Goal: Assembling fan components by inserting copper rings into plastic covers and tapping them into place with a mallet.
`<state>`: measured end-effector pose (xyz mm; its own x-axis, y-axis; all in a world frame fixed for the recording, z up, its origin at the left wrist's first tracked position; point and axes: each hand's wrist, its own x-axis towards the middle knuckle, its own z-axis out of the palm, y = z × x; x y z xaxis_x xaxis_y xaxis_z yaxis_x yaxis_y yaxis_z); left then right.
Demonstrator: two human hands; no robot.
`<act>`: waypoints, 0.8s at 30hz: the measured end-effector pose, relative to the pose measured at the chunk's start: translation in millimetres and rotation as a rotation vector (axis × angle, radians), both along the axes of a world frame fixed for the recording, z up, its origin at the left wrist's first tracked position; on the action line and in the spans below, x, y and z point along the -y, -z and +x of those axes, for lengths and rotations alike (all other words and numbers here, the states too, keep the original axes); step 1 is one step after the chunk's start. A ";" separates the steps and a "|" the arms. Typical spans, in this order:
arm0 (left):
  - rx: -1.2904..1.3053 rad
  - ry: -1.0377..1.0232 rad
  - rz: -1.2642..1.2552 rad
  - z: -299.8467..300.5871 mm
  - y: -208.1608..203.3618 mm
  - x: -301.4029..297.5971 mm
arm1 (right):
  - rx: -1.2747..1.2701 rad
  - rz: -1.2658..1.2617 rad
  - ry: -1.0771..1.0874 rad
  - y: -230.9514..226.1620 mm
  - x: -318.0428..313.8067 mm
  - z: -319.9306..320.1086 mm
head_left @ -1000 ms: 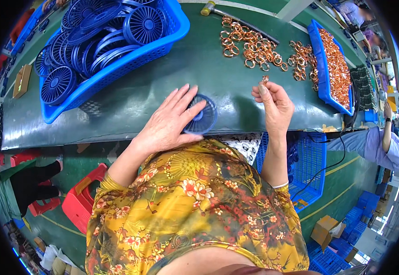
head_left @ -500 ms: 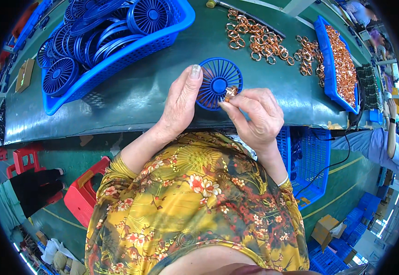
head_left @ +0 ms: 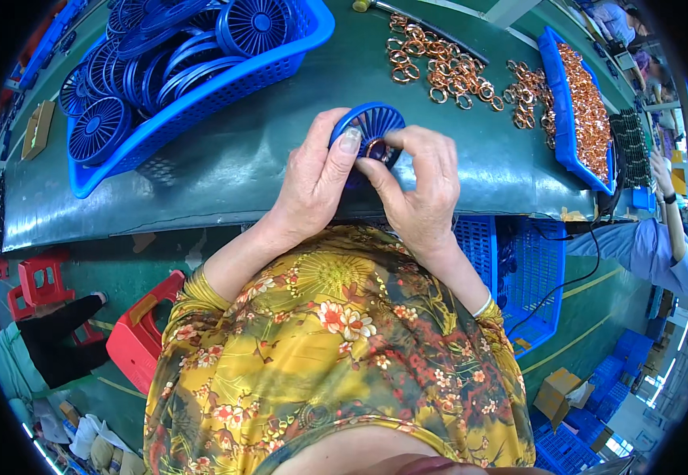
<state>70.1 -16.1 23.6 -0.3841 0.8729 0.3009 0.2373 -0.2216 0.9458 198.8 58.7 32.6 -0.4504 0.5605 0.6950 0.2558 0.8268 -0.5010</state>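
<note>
My left hand (head_left: 318, 176) grips a round blue fan grille (head_left: 375, 119) by its left rim, thumb across the edge. The grille is tilted above the green table. Between thumb and fingertips, my right hand (head_left: 421, 176) pinches a copper-coloured ring (head_left: 375, 148) against the grille's hub. The fingers partly cover the hub, so I cannot tell whether the ring is seated on it. Beyond my right hand lie several loose copper rings (head_left: 447, 73) on the table.
A blue basket (head_left: 201, 119) heaped with blue grilles stands at the far left. At the right, a blue tray (head_left: 563, 103) holds many copper rings. A hammer (head_left: 423, 32) lies at the back. Red stools (head_left: 134, 332) and a blue crate (head_left: 538, 285) are below the table's near edge.
The grille has gone from facing up flat to tilted in my left hand. My right hand has moved left and brought the ring to the hub.
</note>
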 end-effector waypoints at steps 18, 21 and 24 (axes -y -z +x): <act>0.166 0.386 -0.139 -4.2 -1.0 17.6 | -0.055 -0.488 -0.512 5.7 -7.7 33.1; 0.312 0.331 -0.166 -3.5 0.1 14.8 | 0.075 -0.146 -0.411 2.5 -9.9 31.6; 0.345 0.311 -0.155 -0.7 7.4 12.4 | 0.106 0.089 -0.240 8.5 -7.3 28.5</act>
